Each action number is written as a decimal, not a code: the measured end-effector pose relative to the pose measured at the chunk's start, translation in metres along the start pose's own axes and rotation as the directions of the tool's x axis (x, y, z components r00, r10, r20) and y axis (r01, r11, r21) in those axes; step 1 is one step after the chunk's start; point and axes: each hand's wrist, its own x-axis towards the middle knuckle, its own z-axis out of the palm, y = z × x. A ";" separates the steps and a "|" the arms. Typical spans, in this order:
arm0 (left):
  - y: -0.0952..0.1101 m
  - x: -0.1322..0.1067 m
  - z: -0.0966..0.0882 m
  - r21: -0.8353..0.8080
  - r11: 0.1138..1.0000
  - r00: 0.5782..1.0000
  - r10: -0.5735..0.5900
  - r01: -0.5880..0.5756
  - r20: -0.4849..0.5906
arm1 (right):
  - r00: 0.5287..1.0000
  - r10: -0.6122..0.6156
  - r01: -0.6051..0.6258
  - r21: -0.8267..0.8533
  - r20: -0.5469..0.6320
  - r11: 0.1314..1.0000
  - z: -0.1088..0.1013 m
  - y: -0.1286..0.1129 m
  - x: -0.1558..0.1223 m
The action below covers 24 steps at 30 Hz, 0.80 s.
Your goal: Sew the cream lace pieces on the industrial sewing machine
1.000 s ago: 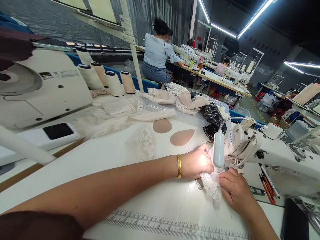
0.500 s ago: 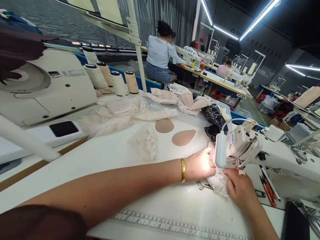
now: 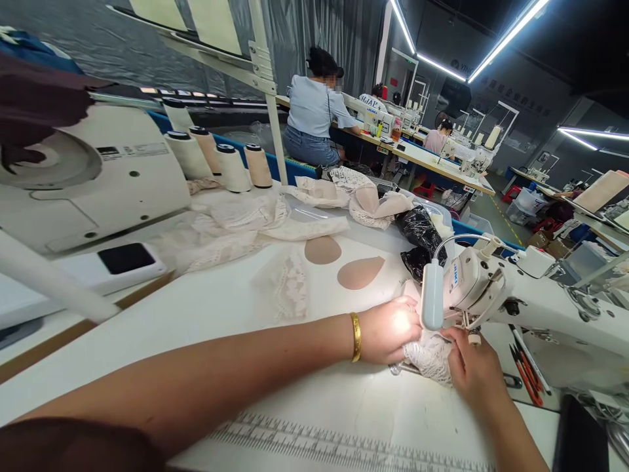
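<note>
My left hand (image 3: 390, 330), with a gold bangle on its wrist, presses closed fingers on a small piece of white lace (image 3: 429, 354) under the head of a white sewing machine (image 3: 496, 288). My right hand (image 3: 476, 368) grips the same lace from the right, fingers curled on it just below the needle area. The machine's small lamp (image 3: 432, 295) shines on my left hand. Two beige cup pads (image 3: 360, 272) lie on the white table (image 3: 196, 308) just beyond my left hand.
Lace pieces (image 3: 236, 223) and several thread cones (image 3: 230, 167) lie at the back left beside another white machine (image 3: 93, 177). A black bag (image 3: 420, 233) sits behind the sewing machine. Red-handled snips (image 3: 525, 370) lie at right. Other people (image 3: 314, 111) sew at far tables.
Both hands have pushed the lace further up under the machine head; the right hand has moved up and closer to the needle, and the lace is more bunched between the hands.
</note>
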 end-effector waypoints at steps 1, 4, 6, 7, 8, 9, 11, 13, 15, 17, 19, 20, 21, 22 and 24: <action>0.002 0.000 -0.004 0.013 1.000 1.000 -0.004 0.003 0.030 | 1.000 -0.021 0.021 0.000 -0.018 1.000 -0.002 -0.003 0.001; 0.009 0.003 -0.014 0.042 0.988 0.979 -0.152 0.147 0.138 | 0.994 -0.109 0.109 0.101 -0.005 0.989 -0.007 -0.015 0.006; 0.014 0.005 -0.018 0.028 0.978 0.961 -0.207 0.205 0.185 | 0.988 -0.145 0.133 0.181 0.058 0.975 -0.007 -0.021 0.010; 0.016 0.005 -0.019 0.006 0.982 0.962 -0.187 0.189 0.197 | 0.985 -0.141 0.120 0.196 0.099 0.973 -0.006 -0.023 0.011; 0.017 0.004 -0.020 -0.014 0.989 0.969 -0.143 0.149 0.203 | 0.982 -0.122 0.093 0.192 0.143 0.977 -0.004 -0.023 0.011; 0.018 0.002 -0.021 -0.027 0.995 0.975 -0.093 0.101 0.204 | 0.979 -0.094 0.062 0.173 0.181 0.983 -0.001 -0.022 0.010; 0.018 -0.001 -0.022 -0.019 0.999 0.980 -0.029 0.033 0.195 | 0.974 -0.036 0.008 0.123 0.226 0.992 0.005 -0.015 0.005; 0.016 -0.004 -0.019 0.001 1.000 0.988 0.005 -0.005 0.154 | 0.973 0.001 -0.021 0.085 0.229 0.996 0.012 -0.006 -0.001; 0.013 -0.003 -0.015 -0.009 0.999 0.994 0.037 -0.036 0.104 | 0.976 0.016 -0.030 0.061 0.218 0.998 0.018 0.002 -0.005; 0.010 0.000 -0.013 -0.010 0.999 0.995 0.039 -0.039 0.093 | 0.976 0.033 -0.040 0.032 0.214 0.999 0.023 0.007 -0.006; 0.009 0.005 -0.015 0.021 1.000 0.995 -0.014 0.012 0.103 | 0.973 0.063 -0.065 0.001 0.223 0.998 0.023 0.006 -0.002; 0.010 0.006 -0.018 0.035 0.999 0.994 -0.041 0.037 0.097 | 0.969 0.081 -0.080 -0.017 0.233 0.997 0.022 0.005 0.002; 0.011 0.007 -0.021 0.039 0.998 0.995 -0.058 0.055 0.084 | 0.962 0.098 -0.094 -0.028 0.253 0.995 0.019 0.002 0.006; 0.011 0.007 -0.023 0.027 0.998 0.996 -0.062 0.061 0.061 | 0.956 0.114 -0.105 -0.049 0.270 0.993 0.016 -0.002 0.011; 0.008 0.001 -0.021 -0.018 0.999 0.999 -0.045 0.045 -0.003 | 0.942 0.129 -0.101 -0.104 0.309 0.989 0.010 -0.008 0.018</action>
